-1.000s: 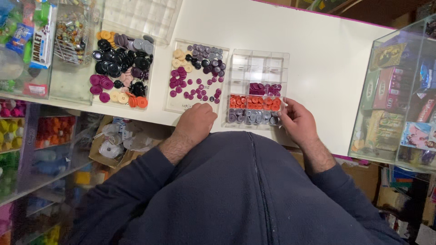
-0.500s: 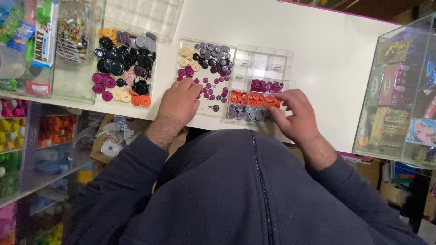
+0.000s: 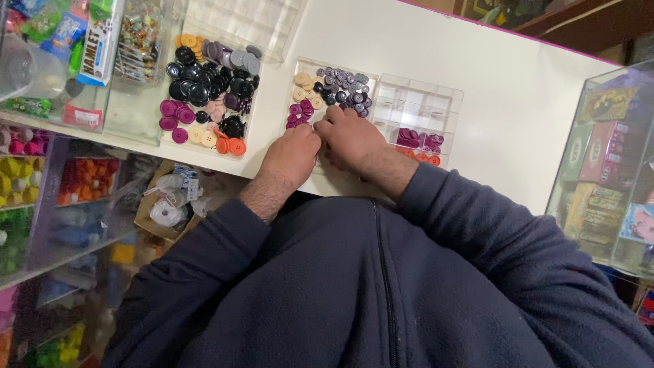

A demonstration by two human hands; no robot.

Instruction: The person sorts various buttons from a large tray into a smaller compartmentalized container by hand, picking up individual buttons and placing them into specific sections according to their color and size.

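My left hand (image 3: 293, 153) and my right hand (image 3: 351, 140) lie side by side, touching, over the near half of a shallow clear tray (image 3: 300, 67) of loose buttons. Purple, cream and magenta buttons (image 3: 337, 85) show just beyond my fingertips. Both hands have their fingers curled down into the tray, so whatever is under them is hidden. To the right of the tray stands a clear compartment box (image 3: 419, 102), with purple buttons (image 3: 415, 136) and orange buttons (image 3: 428, 158) in its near cells and bare far cells.
A larger clear tray holds black, magenta, orange and cream buttons (image 3: 208, 88) at the left. A glass case (image 3: 606, 163) of coloured boxes stands at the right. Shelves of bright goods (image 3: 41, 177) sit below the white counter (image 3: 504, 88) at the left.
Both hands have moved left, from the compartment box to the tray of loose buttons. The right hand came off the box and now touches the left hand.
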